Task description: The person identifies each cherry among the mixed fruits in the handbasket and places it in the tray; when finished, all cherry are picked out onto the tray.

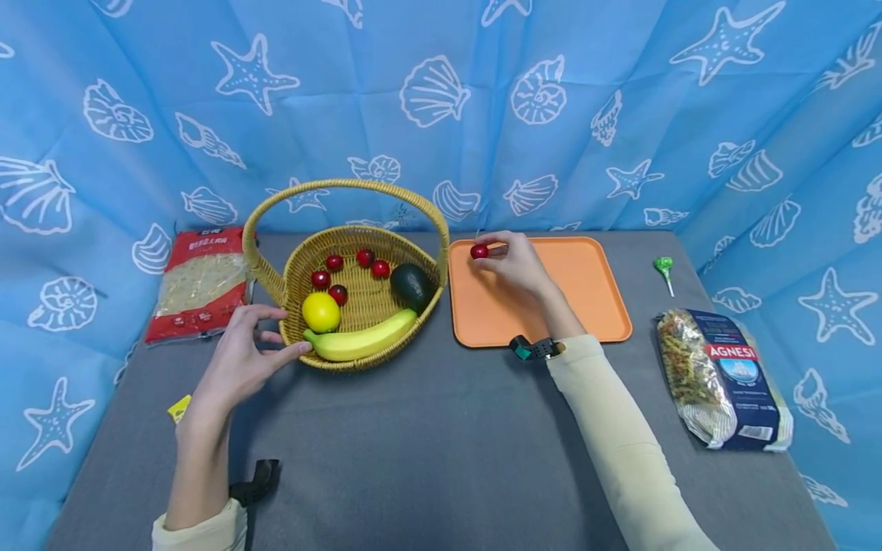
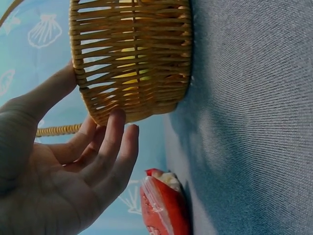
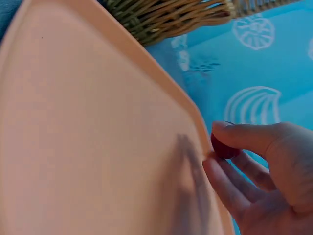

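Observation:
My right hand [image 1: 517, 264] pinches a dark red cherry [image 1: 479, 251] above the left rear corner of the orange tray [image 1: 572, 306]. In the right wrist view the thumb and fingertips hold the cherry [image 3: 224, 148] beside the tray's rim. At the left end of the wicker basket [image 1: 365, 363], my left hand [image 1: 244, 356] grips the rim, thumb on the front and fingers round the side. Inside the basket lie several cherries [image 1: 334, 263], a yellow lemon-like fruit [image 1: 321, 312], a banana [image 1: 365, 337] and a dark avocado [image 1: 411, 287].
A red-and-clear food packet [image 1: 196, 287] lies left of the basket. On the right are a green-wrapped lollipop [image 1: 664, 265] and an Agnesi pasta bag [image 1: 730, 383]. A small yellow packet [image 1: 179, 408] is partly behind the left forearm. Blue curtain [image 1: 482, 153] hangs round the grey table [image 1: 427, 459].

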A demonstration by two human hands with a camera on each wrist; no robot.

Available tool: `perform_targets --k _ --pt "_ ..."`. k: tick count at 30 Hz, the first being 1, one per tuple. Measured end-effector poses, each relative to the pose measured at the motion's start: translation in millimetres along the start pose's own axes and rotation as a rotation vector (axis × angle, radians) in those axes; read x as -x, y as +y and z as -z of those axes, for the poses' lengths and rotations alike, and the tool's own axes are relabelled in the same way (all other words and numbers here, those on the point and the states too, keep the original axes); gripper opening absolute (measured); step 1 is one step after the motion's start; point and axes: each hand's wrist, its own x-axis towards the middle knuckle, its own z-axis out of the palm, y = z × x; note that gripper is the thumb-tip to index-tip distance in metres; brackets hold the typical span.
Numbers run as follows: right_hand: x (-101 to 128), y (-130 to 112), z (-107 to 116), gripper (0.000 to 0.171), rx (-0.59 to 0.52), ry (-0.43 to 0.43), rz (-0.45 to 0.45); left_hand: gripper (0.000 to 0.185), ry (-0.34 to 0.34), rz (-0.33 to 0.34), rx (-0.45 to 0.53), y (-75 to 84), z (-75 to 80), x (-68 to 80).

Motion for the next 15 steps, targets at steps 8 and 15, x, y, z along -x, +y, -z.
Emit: perform_targets --k 8,15 --pt "-15 6 -17 0.039 0.089 -0.02 0.017 0.075 -0.013 0.025 0.032 -4.6 -0.7 -2.4" --pt "-14 8 -19 0.043 0.068 -0.024 0.009 0.081 -0.037 0.065 0.051 -7.4 0.3 -4.2"
